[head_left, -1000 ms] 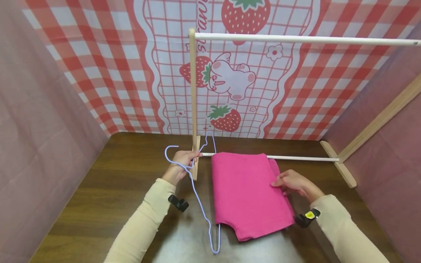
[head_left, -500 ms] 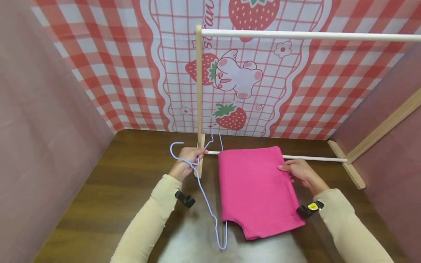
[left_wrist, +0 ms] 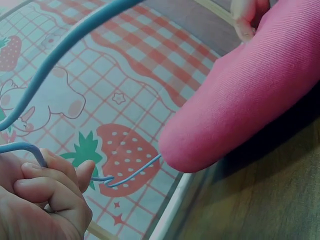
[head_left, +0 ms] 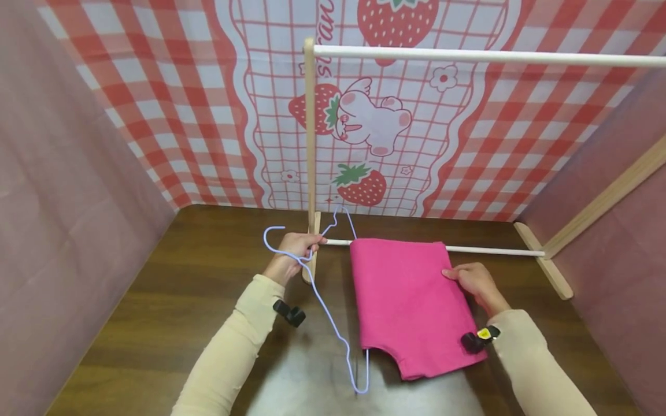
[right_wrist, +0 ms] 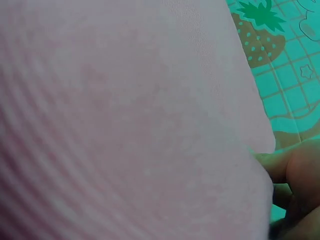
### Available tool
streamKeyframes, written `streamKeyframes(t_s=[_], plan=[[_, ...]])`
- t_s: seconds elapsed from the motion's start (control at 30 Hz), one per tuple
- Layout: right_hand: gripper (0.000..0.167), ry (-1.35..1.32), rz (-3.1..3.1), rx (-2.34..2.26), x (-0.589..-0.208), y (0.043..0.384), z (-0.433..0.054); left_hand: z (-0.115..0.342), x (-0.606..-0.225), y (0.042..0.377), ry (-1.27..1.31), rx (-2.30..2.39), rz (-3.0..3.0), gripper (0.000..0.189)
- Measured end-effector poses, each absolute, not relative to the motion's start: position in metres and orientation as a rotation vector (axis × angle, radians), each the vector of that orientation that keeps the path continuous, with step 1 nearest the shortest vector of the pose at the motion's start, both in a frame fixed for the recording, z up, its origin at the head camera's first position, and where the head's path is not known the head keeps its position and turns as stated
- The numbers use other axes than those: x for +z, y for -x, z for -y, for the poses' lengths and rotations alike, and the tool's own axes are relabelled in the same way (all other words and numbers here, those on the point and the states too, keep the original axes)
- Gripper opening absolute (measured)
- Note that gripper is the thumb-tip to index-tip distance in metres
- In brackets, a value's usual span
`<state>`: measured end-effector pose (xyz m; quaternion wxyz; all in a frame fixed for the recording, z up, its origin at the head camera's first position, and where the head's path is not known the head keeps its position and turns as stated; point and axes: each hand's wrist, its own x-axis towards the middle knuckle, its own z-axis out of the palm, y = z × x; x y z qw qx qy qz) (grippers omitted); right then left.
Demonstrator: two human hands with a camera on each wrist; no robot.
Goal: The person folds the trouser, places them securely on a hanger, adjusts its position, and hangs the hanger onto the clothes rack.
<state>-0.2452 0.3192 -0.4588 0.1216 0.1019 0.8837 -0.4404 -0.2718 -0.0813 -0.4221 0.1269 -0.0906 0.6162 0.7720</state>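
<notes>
My left hand (head_left: 295,248) grips a light purple clothes hanger (head_left: 330,315) near the base of its hook, fingers curled round the wire in the left wrist view. A folded pink garment (head_left: 411,306) hangs over the hanger's bottom bar, so that bar is mostly hidden; a wire end shows below the cloth and another behind it. My right hand (head_left: 473,282) pinches the garment's right edge between thumb and fingers. In the right wrist view the pink cloth (right_wrist: 150,120) fills most of the picture, with the right hand (right_wrist: 297,185) at its edge.
A wooden rack has an upright post (head_left: 310,138) behind the left hand, a white top rail (head_left: 468,55) and a white lower rail (head_left: 494,251) passing behind the garment. Its right foot (head_left: 543,260) stands on the brown table (head_left: 171,306). A strawberry-print cloth (head_left: 187,115) hangs behind.
The garment has slid a little to the right along the hanger, leaving more wire bare near the left hand. The right hand moved up its edge, then slightly down. The head view shifted slightly.
</notes>
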Motion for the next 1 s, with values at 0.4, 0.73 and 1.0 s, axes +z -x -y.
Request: streamKeyframes(t_s=[0.4,0.73,1.0], plan=[[0.019,-0.335,-2.295,-1.545,-0.462,0.242,-0.321,0.077,-0.426,0.272,0.261,2.247,-1.726,0.020],[0.031,-0.130,-2.671,-1.055,-0.457,0.240,-0.319,0.077,-0.430,0.272,0.236,2.256,-1.716,0.017],[0.026,-0.119,-2.489,-1.103,-0.449,0.227,-0.324,0.077,-0.432,0.270,0.228,2.254,-1.727,0.016]])
